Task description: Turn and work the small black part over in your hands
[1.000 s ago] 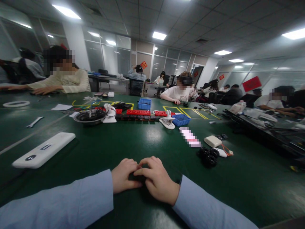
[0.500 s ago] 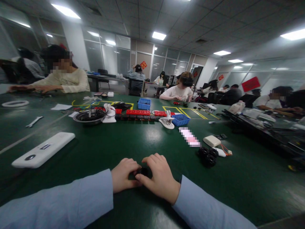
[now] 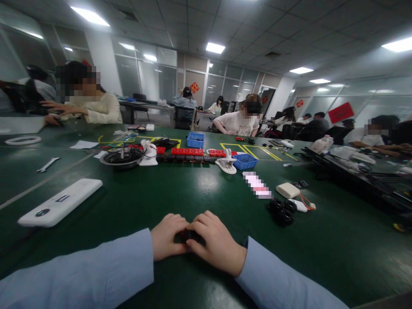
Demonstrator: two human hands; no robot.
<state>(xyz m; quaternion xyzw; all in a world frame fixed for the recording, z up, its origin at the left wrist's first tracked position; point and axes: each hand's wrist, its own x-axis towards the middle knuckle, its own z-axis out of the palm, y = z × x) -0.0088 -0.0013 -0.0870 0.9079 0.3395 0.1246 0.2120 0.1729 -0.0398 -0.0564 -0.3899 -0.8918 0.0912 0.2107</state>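
Note:
Low over the near middle of the green table, my left hand and my right hand meet around a small dark object. Fingers of both hands are curled about it and hide most of it, so its kind does not show. My right fingers arch over its top and far side, with the thumb on the near side. My left thumb and fingers close on it from the left. To the right of my hands lies a cluster of black wheel-like rings.
A white elongated device lies left; a wrench is beyond it. Farther back are a metal bowl, a white clip, red blocks and blue bins. A black frame stands right. Other people sit around.
My right hand has tipped slightly left and its fingers have come down closer over the dark object, nearer my left fingers. My left hand is nearly unmoved.

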